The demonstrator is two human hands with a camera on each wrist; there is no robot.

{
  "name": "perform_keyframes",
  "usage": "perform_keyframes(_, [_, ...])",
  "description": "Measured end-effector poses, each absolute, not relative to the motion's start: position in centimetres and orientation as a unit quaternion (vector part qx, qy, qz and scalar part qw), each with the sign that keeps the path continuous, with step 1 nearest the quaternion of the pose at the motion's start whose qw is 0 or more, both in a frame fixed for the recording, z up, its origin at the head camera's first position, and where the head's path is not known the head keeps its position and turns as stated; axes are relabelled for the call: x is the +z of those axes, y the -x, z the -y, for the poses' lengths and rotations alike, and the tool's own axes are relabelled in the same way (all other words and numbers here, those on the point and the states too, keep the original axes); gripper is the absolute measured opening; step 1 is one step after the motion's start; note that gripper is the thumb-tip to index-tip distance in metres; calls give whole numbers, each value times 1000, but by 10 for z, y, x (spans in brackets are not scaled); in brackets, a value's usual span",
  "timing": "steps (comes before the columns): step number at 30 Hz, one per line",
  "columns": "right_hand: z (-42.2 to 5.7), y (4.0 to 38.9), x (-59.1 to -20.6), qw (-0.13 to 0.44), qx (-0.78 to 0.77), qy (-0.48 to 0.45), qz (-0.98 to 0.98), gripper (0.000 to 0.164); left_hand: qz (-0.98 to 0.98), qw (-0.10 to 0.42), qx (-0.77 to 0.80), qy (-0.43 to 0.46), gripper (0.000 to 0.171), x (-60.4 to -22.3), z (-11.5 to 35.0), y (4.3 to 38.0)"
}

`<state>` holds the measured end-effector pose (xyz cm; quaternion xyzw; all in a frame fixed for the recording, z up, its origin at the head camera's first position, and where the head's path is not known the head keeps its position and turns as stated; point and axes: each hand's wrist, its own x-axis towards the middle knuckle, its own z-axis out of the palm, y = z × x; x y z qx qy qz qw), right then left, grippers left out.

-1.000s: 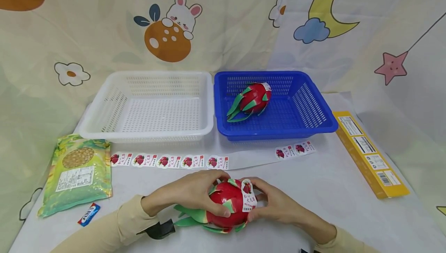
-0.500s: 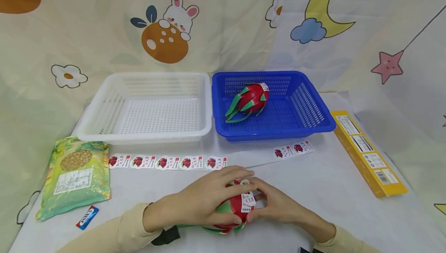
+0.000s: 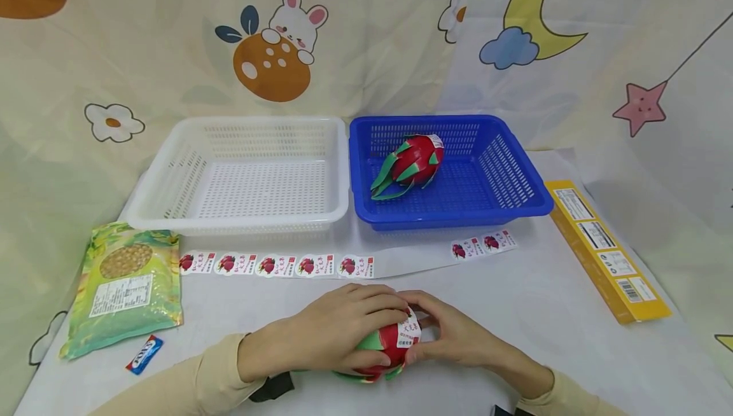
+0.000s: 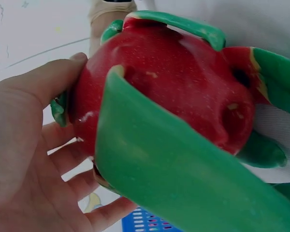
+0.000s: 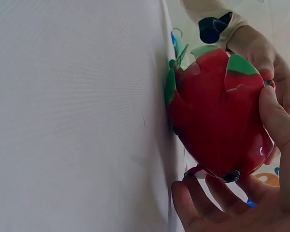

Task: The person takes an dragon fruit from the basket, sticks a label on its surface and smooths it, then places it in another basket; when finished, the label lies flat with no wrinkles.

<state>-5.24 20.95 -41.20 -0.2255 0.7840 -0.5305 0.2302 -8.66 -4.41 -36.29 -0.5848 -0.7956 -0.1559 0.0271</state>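
Observation:
A red dragon fruit (image 3: 390, 343) with green scales lies on its side at the front of the table. A white label (image 3: 409, 331) sits on its right part, the upper portion partly covered by fingers. From above, my left hand (image 3: 343, 325) holds the fruit, its fingers curving over the top to the label and its thumb on the near side. My right hand (image 3: 458, 336) grips the fruit's right end between thumb and fingers. In the left wrist view, long green leaves cross the fruit (image 4: 154, 58). A second labelled dragon fruit (image 3: 418, 160) lies in the blue basket (image 3: 452, 217).
A white basket (image 3: 240, 220) stands beside the blue one. A strip of dragon fruit stickers (image 3: 315, 266) runs across the table in front of both. At left lie a green-yellow bag (image 3: 126, 295) and a small blue packet (image 3: 144, 355); at right, a yellow box (image 3: 609, 254).
My left hand has slid rightward over the dragon fruit, and its fingers now reach the label and cover part of it. The right hand keeps its grip at the right end.

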Motion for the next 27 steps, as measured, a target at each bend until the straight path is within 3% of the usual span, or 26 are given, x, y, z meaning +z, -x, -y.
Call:
perform_keyframes(9, [-211, 68, -400, 319, -565, 134, -749, 41, 826, -28, -184, 533, 65, -363, 46, 87])
perform_keyframes(19, [-209, 78, -404, 355, -602, 65, -712, 43, 869, -95, -200, 443, 76, -363, 47, 83])
perform_keyframes(27, [-222, 76, -401, 322, -610, 70, -720, 44, 875, -183, -217, 391, 85, -363, 55, 86])
